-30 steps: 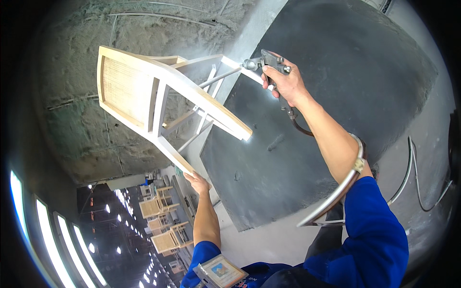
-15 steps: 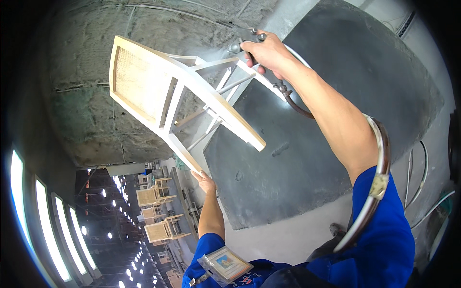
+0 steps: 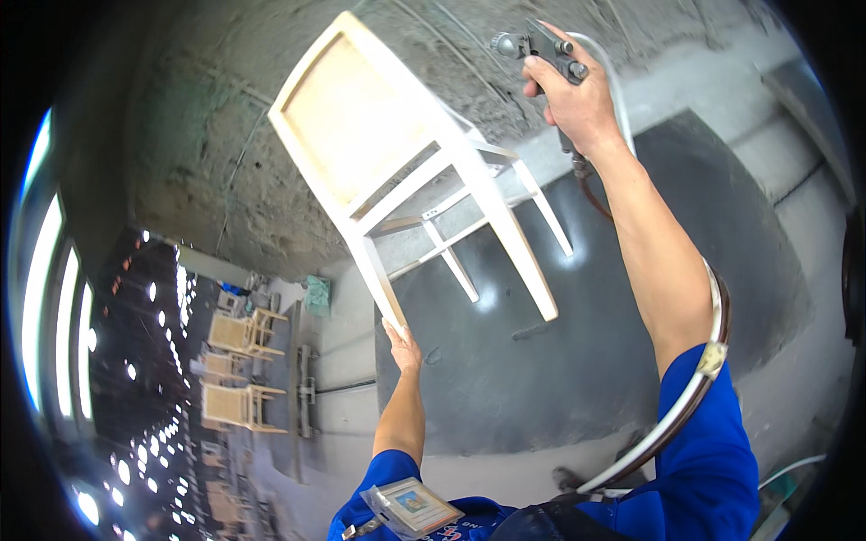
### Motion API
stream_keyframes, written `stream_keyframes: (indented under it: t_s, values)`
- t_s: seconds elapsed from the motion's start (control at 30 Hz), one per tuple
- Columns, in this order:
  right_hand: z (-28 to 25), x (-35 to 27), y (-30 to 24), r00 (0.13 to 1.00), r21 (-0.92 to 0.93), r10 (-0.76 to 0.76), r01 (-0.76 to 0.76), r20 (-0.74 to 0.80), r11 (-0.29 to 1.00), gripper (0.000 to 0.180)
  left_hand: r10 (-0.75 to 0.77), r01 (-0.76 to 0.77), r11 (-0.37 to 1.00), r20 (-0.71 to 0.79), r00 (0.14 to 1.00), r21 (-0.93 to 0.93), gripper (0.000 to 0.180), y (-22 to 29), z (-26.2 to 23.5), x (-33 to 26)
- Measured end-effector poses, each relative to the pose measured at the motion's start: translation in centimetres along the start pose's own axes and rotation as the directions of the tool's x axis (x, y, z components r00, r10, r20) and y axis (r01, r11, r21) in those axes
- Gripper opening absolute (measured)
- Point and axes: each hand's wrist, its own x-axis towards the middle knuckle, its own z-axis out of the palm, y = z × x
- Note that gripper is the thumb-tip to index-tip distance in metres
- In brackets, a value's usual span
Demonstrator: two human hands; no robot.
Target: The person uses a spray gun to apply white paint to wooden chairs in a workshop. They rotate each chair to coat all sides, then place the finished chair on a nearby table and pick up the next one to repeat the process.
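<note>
A pale wooden chair (image 3: 437,150) with a light back panel stands tilted over a dark board. My left hand (image 3: 403,346) grips the lower end of its nearest left leg, fingers wrapped round the wood. Raised at the upper right, my right hand (image 3: 577,101) is closed around a grey metal spray gun (image 3: 545,47), whose nozzle end points left toward the chair. A pale hose and a brown hose run from the gun along my right arm. The chair's seat is mostly hidden behind its frame.
The dark flat board (image 3: 505,388) lies below the chair. A rough, stained grey wall (image 3: 216,153) rises behind it. At the left, several unfinished wooden chairs (image 3: 236,406) stand in a row beside a rail. A green bundle (image 3: 317,295) lies near the wall.
The chair has turned, its back swinging up and right, and its legs now point down toward the board. My right hand has moved right with the spray gun, farther from the chair.
</note>
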Motion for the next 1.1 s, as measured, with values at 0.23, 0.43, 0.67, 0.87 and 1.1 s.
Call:
stream_keyframes:
  t_s: [0.23,0.43,0.67,0.87,1.1]
  values:
    - [12.3,2.5,-0.5,0.913,-0.510,-0.360,0.406,0.191,0.758,0.048,0.013,-0.011,0.977,0.007,1.000,-0.211,0.073,2.0,1.6,-3.2]
    - [24.3,3.6,2.1,0.917,-0.628,-0.310,0.398,0.251,0.669,0.048,-0.009,0.053,0.946,0.138,0.990,-0.321,0.074,7.1,0.3,-5.5]
    - [34.7,1.2,6.6,0.800,-0.568,-0.435,0.600,0.413,0.563,0.047,0.050,0.047,0.868,0.180,0.982,-0.494,0.077,8.2,1.1,-6.8]
    - [32.9,4.4,2.7,0.857,-0.866,-0.470,0.386,0.211,0.316,0.052,0.025,0.532,0.563,0.657,0.754,-0.632,0.080,9.5,-0.7,-6.9]
    - [36.4,-10.0,-0.9,0.519,-0.508,-0.131,0.854,0.845,0.110,0.051,0.025,0.416,0.565,0.519,0.854,-0.712,0.070,11.2,2.0,-6.2]
